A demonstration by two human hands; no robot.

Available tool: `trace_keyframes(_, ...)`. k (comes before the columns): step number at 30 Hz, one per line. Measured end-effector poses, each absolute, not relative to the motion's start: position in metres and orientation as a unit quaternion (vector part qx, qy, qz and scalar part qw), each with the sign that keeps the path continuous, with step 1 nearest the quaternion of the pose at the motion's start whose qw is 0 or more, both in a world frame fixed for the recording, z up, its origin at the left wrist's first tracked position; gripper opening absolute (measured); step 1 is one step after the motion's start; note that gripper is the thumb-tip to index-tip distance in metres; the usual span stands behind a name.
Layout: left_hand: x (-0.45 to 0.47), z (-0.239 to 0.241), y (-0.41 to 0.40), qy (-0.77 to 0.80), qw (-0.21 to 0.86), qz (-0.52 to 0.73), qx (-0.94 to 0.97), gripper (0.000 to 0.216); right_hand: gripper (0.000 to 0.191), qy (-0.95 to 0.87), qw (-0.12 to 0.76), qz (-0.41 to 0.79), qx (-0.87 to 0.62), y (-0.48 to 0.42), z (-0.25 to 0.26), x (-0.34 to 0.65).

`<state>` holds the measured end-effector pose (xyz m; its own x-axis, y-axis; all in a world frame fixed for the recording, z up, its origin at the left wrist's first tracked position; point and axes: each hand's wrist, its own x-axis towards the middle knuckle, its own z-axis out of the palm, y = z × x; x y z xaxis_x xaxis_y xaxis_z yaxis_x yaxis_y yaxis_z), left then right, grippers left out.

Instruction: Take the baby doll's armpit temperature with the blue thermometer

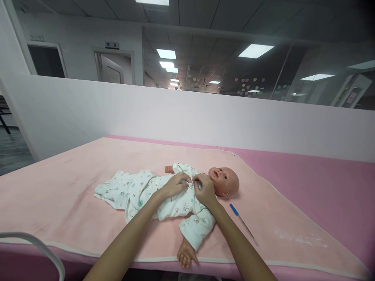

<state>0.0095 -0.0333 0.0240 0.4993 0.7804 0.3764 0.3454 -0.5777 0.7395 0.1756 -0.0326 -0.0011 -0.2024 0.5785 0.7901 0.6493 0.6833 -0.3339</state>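
A baby doll (227, 181) lies on its back on a peach mat, head to the right. It wears a white patterned top (175, 205) with long sleeves, and matching patterned cloth covers its lower body. My left hand (176, 184) pinches the front edge of the top at the chest. Close beside it, my right hand (205, 188) has its fingers closed on the same edge just below the doll's chin. The fingertips of both hands nearly meet; any small fastener between them is too small to make out. One doll hand (186, 253) sticks out of the near sleeve.
A thermometer-like thin stick with a blue cap (234, 209) lies right of the doll. The peach mat (73, 175) covers a pink padded table (331, 183). A low white wall (175, 117) stands behind. A pale curved tube (43, 248) rises at the near left.
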Motion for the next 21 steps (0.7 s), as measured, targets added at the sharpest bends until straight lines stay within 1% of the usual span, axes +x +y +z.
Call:
trace_keyframes(6,0.010,0.027,-0.037,0.295,0.370,0.399,0.786,0.033,0.016,-0.766,0.501,-0.033,-0.401,-0.033,-0.002,0.175)
trace_keyframes(13,0.011,0.026,-0.036,0.321,0.334,0.406,0.788,0.033,0.011,-0.784,0.483,-0.027,-0.388,-0.035,0.002,0.177)
trace_keyframes(17,0.012,0.024,-0.035,0.329,0.328,0.407,0.787,0.029,0.013,-0.802,0.456,-0.021,-0.385,-0.037,0.006,0.176)
trace_keyframes(19,0.009,0.025,-0.035,0.335,0.337,0.405,0.781,0.028,0.016,-0.807,0.448,-0.020,-0.384,-0.038,0.008,0.176)
trace_keyframes(21,0.002,0.026,-0.038,0.339,0.368,0.402,0.767,0.034,0.019,-0.809,0.446,-0.022,-0.382,-0.040,0.009,0.176)
